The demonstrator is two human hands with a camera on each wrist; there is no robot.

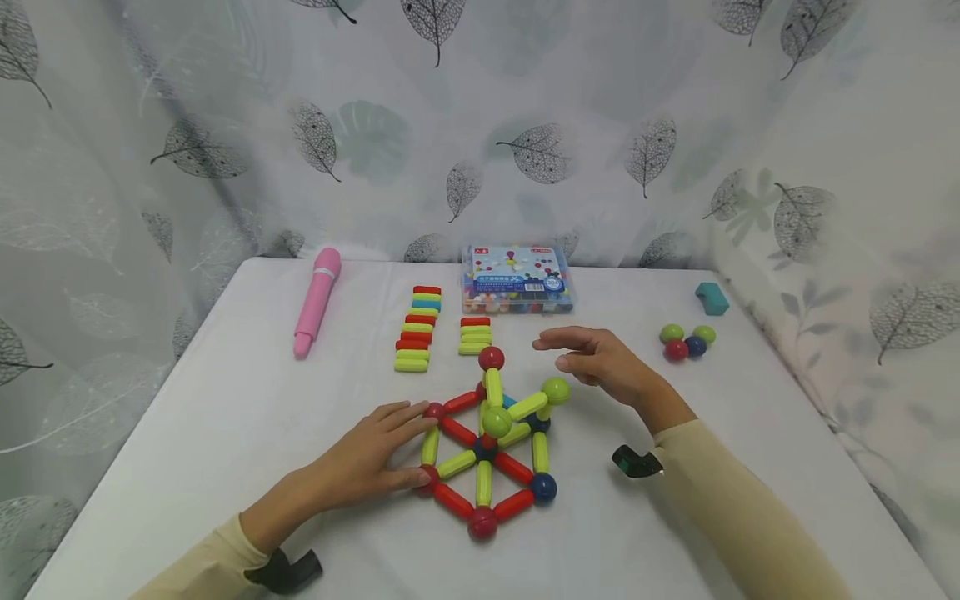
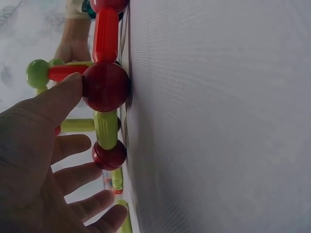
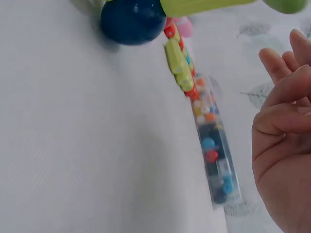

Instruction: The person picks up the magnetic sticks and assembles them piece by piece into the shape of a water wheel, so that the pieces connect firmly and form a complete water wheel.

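Observation:
A structure of magnetic rods and balls (image 1: 485, 492) stands mid-table, a flat wheel of red and yellow-green rods with a raised part above. My left hand (image 1: 375, 450) rests at its left side, fingers extended, the thumb tip against a dark red ball (image 2: 107, 87). Its fingers spread near a second red ball (image 2: 109, 156) farther along the rim. My right hand (image 1: 600, 358) hovers to the right of the structure, fingers loosely bent with nothing between them. Closest to it is a green ball (image 1: 556, 390) on the raised part. A dark blue ball (image 3: 133, 22) also shows in the right wrist view.
Behind the structure lie a long row of rods (image 1: 415, 337), a shorter row (image 1: 476, 333) and a clear plastic case (image 1: 517, 283). At the left is a pink pen-shaped object (image 1: 317, 304). Several loose balls (image 1: 677, 350) and a teal block (image 1: 712, 298) sit at the right.

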